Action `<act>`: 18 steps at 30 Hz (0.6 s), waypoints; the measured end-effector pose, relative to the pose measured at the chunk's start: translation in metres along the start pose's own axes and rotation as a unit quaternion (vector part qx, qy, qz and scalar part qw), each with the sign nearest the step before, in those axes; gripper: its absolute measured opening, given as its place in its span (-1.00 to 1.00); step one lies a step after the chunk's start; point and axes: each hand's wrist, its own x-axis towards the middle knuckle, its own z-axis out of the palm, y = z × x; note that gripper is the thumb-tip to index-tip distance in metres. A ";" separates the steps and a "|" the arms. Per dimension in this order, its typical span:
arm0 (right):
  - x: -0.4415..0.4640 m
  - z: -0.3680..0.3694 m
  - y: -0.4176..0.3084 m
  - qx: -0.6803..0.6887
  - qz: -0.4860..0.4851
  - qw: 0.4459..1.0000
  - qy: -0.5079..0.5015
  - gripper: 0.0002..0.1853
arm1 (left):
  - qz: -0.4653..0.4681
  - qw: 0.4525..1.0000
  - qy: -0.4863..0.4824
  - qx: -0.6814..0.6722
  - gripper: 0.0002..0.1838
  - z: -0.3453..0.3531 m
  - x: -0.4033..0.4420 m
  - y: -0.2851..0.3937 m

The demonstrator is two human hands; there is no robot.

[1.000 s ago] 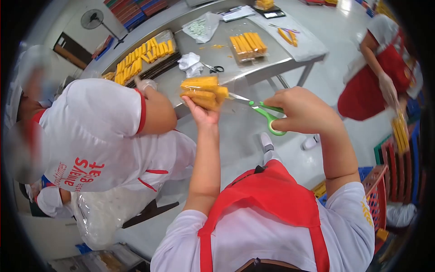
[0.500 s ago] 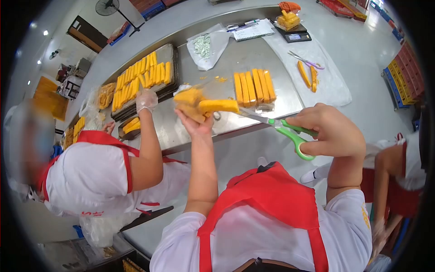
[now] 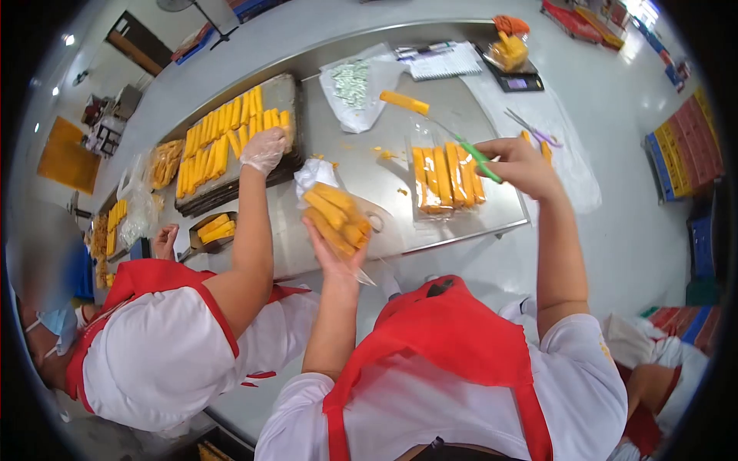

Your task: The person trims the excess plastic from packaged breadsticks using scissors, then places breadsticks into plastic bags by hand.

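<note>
My left hand [image 3: 336, 253] holds a clear bag of yellow sticks [image 3: 336, 215] over the table's front edge. Closed round the handles of green scissors [image 3: 478, 160] is my right hand [image 3: 520, 169], whose blades point up and left. At the blade tips, a single yellow stick [image 3: 404, 102] is held above the table. Beneath the scissors lie clear packs of yellow sticks [image 3: 442, 177]. A crumpled white cloth [image 3: 314, 173] sits behind the bag in my left hand.
A co-worker's gloved hand [image 3: 264, 150] touches a tray of yellow sticks [image 3: 290, 92] at left. White plastic with green packets [image 3: 350, 83], a notebook [image 3: 442, 63], a scale [image 3: 523, 81] and purple-handled scissors [image 3: 547, 138] lie farther back. Another person [image 3: 661, 376] is at lower right.
The single stick has left the bag and moved up and back with the scissors. My left hand has lowered the bag slightly. The co-worker's gloved hand has shifted right across the tray.
</note>
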 end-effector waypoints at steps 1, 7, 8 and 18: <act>0.013 0.017 -0.011 0.015 0.019 1.000 -0.001 -0.57 | -0.013 1.000 -0.011 -0.006 -0.48 0.000 -0.002 0.000; 0.102 0.126 -0.021 0.133 0.047 0.990 0.002 -0.60 | -0.024 0.997 0.069 0.034 -0.40 0.001 -0.018 0.015; 0.123 0.141 -0.010 0.168 0.059 0.984 0.022 -0.61 | -0.016 0.996 0.082 0.038 -0.40 0.003 -0.022 0.018; 0.192 0.186 0.019 0.225 0.242 0.944 0.025 -0.55 | 0.009 0.998 0.064 -0.011 -0.44 -0.020 -0.039 0.055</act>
